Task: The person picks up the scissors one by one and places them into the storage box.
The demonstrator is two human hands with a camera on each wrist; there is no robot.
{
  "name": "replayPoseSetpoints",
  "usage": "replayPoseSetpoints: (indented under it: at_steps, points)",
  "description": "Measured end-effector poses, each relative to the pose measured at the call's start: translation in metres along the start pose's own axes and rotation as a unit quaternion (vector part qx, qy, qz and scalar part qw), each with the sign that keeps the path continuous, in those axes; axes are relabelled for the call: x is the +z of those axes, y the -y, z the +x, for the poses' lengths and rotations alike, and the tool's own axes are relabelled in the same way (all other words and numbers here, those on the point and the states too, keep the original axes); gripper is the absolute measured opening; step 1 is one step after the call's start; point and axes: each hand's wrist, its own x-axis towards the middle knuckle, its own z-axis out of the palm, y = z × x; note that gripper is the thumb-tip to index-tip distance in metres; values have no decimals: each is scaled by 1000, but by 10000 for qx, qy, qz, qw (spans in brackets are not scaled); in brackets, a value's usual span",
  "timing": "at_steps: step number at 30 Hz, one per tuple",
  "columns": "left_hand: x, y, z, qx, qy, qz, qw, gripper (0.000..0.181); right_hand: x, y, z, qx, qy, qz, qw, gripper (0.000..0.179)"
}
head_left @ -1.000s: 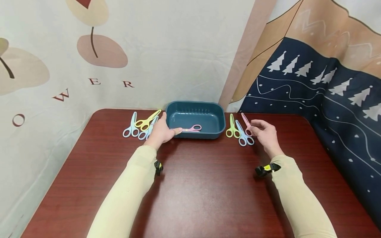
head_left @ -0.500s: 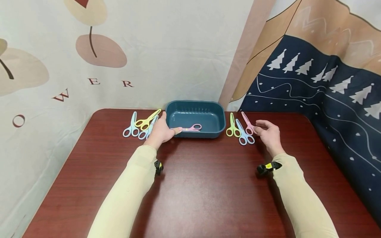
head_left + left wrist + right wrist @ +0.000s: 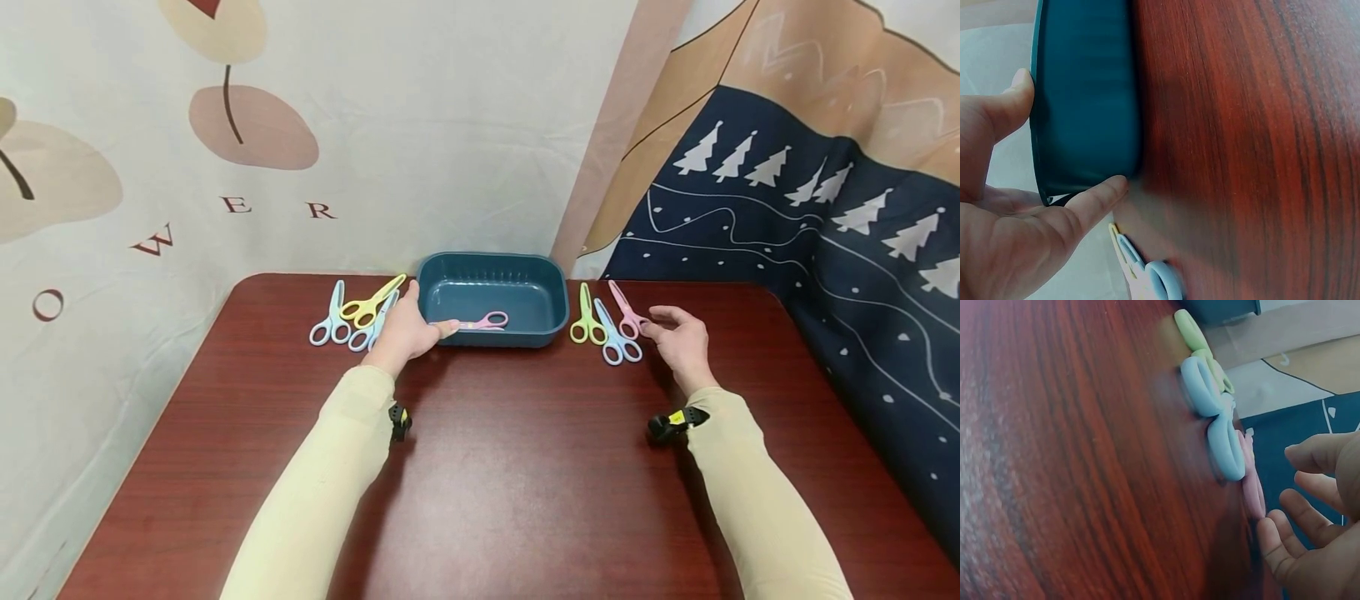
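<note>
My left hand (image 3: 405, 332) is at the left end of the dark teal bin (image 3: 517, 340). Its thumb lies over the front rim, and in the left wrist view a straight finger (image 3: 1094, 203) presses along the end wall. Inside the bin lies a pair of pink scissors (image 3: 493, 320), partly hidden behind the thumb. My right hand (image 3: 684, 343) hovers low on the right, fingers slightly bent and apart. In the right wrist view its fingertips (image 3: 1267, 534) are right at the handle of another pair of pink scissors (image 3: 1254, 490), which lies on the table.
Blue scissors (image 3: 606, 317) and yellow-green scissors (image 3: 585, 310) lie between the pink pair and the bin. Left of the bin are blue scissors (image 3: 336, 304), yellow scissors (image 3: 381, 297) and another blue pair (image 3: 358, 340) partly under my left hand. A fabric backdrop (image 3: 480, 150) rises behind the table (image 3: 517, 467).
My right hand has drawn slightly right and its fingers have loosened from the pink scissors, which now lie flatter beside the blue pair. The left hand and bin stay put.
</note>
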Motion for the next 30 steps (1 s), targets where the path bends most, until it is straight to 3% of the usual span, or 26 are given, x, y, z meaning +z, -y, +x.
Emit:
replayPoseSetpoints:
  at_steps: [12, 30]
  points:
    - [-1, -1, 1, 1, -11, 11, 10000, 109, 4, -6, 3, -331, 137, -431, 9984, 50]
    - [0, -1, 1, -41, 32, -39, 10000, 109, 0, -4, 7, -859, 682, -1373, 9844, 59]
